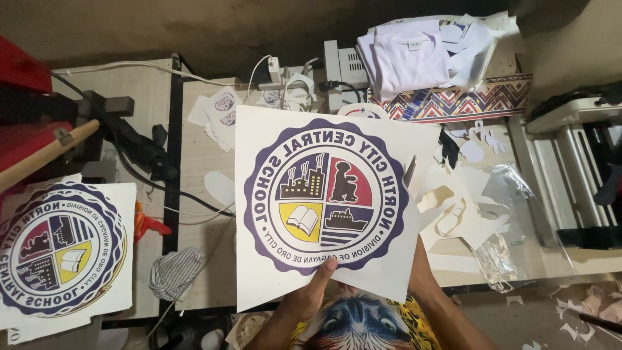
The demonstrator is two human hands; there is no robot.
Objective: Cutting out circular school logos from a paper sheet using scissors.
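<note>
From the head camera, a large white printed sheet [327, 201] bears a round emblem with a dark purple ring and four quartered panels in black, red, yellow and navy. The left hand [310, 297] pinches its bottom edge, thumb on the face. The right hand is hidden behind the sheet's right edge, so its fingers cannot be told. Left of the sheet lies a second emblem print [61, 249]; above it, folded white shirts [405, 55]; right of it, paper offcuts [453, 201]. All rest on a pale wooden table [201, 155].
</note>
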